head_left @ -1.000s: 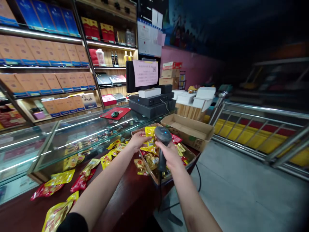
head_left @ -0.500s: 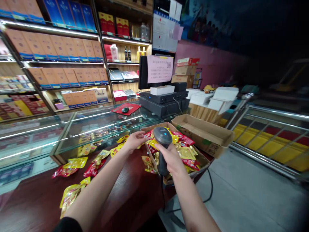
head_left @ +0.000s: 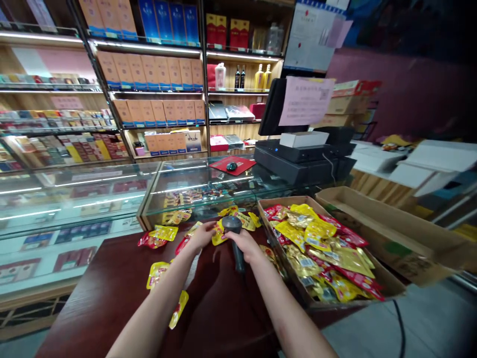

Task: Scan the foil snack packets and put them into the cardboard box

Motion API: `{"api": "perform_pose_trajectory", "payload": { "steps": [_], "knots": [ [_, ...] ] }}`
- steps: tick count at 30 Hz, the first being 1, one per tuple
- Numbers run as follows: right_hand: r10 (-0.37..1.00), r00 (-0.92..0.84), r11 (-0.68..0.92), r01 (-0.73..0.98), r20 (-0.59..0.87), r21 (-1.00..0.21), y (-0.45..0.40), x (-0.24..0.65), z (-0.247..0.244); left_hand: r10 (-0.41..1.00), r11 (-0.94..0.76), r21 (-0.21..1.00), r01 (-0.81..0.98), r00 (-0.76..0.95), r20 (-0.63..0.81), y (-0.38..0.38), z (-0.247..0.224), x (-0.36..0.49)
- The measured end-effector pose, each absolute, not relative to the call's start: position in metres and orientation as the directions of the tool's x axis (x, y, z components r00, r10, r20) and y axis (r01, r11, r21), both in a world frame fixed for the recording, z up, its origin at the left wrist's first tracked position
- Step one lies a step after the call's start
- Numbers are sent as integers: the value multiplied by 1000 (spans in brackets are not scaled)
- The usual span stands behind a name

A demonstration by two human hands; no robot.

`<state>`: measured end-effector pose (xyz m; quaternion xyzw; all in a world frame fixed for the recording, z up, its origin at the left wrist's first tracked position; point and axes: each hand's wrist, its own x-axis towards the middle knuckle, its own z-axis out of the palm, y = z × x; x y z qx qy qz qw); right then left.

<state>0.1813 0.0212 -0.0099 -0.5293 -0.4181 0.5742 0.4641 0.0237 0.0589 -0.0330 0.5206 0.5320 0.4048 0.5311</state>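
My right hand [head_left: 246, 244] is wrapped round the handle of a dark barcode scanner [head_left: 231, 224], its head pointing away from me over the counter. Close by on the left, the curled fingers of my left hand [head_left: 202, 236] pinch the edge of a yellow snack packet [head_left: 219, 235], just beside the scanner head. Part of that packet is hidden by the fingers and the scanner. More yellow and red packets lie loose on the dark red counter, among them a yellow packet [head_left: 179, 309] near my left forearm. An open cardboard box [head_left: 269, 226] full of snack packets stands to the right.
A second cardboard box [head_left: 372, 219] sits beyond the full one. Behind the counter [head_left: 85, 278] runs a glass display case [head_left: 186, 181] with a mouse [head_left: 231, 166] on a red mat. A monitor [head_left: 274, 107] and shelves of boxed goods stand at the back. A black cable [head_left: 400, 323] hangs at right.
My view has turned left. Both hands and the scanner have moved from over the full box to the loose packets on its left. A yellow packet is now at my left fingers.
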Motion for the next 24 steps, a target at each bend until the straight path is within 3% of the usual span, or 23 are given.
{"api": "perform_pose_trajectory", "payload": {
  "steps": [4,9,13,17,21,24],
  "knots": [
    [943,-29,-330,-173,-331,-928,35,177,-31,996,-8,947,321,85,-20,54,-52,28],
    [895,-136,-445,-270,-424,-854,29,176,-36,995,-99,766,636,79,63,28,-50,26],
    [882,-216,-467,-296,-418,-833,11,172,-28,991,-130,686,716,115,69,5,-43,26],
    [907,-224,-408,-253,-357,-877,-6,172,-18,998,-53,809,586,68,15,-5,-42,21],
    [965,-102,-256,-192,-240,-948,-13,181,-13,983,163,974,155,60,-174,-4,-43,13],
    [985,1,-170,-174,-173,-970,-16,187,-14,960,278,952,-130,77,-269,-4,-40,11]
  ]
}}
